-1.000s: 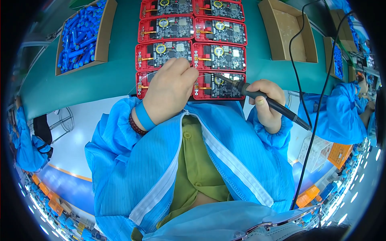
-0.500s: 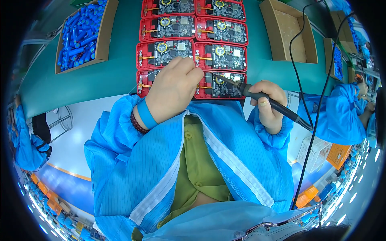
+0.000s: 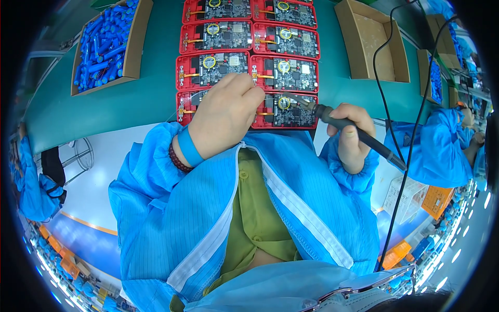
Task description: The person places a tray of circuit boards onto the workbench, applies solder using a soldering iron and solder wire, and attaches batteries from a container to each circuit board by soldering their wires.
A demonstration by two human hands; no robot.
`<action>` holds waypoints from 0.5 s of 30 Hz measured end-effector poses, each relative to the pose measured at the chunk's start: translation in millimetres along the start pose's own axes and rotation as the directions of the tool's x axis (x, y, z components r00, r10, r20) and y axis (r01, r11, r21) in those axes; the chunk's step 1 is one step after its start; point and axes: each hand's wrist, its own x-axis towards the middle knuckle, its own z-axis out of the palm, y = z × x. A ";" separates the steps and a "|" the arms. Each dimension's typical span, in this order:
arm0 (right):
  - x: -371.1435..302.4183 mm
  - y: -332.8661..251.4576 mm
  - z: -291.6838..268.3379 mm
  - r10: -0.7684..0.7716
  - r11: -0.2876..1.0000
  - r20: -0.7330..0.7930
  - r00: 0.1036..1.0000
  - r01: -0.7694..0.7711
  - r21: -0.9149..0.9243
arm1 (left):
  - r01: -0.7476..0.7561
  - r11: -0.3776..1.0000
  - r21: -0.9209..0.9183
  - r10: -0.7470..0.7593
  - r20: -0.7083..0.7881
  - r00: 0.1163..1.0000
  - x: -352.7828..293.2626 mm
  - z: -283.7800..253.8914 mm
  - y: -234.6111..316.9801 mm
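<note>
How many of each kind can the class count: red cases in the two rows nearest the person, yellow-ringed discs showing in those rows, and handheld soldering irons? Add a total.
Red cases: 4
Yellow-ringed discs showing: 3
Soldering iron: 1
Total: 8
The left hand covers part of the front-left case, so anything hidden there is uncounted.

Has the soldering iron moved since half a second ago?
Yes, slightly to the right: judged against the nearest red case in the right-hand column, the soldering iron now sits farther right, as does the right hand holding it.
</note>
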 end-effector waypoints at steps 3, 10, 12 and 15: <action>5.0 0.3 -1.9 -0.008 0.996 -0.093 0.996 0.016 0.086 | 0.062 0.998 0.011 -0.061 -0.047 0.997 -3.9 -13.7 3.8; 48.9 -5.8 0.1 -0.117 0.993 -0.179 0.977 0.120 0.006 | 0.209 0.976 -0.056 -0.216 -0.308 0.927 -24.4 -65.6 -25.2; 56.9 -1.6 -1.8 -0.132 0.991 -0.177 0.975 0.136 0.014 | 0.249 0.969 0.001 -0.232 -0.353 0.906 -34.4 -88.1 -36.0; 63.0 0.1 -6.3 -0.130 0.990 -0.203 0.970 0.139 0.031 | 0.270 0.956 0.113 -0.203 -0.411 0.889 -43.6 -133.0 -49.5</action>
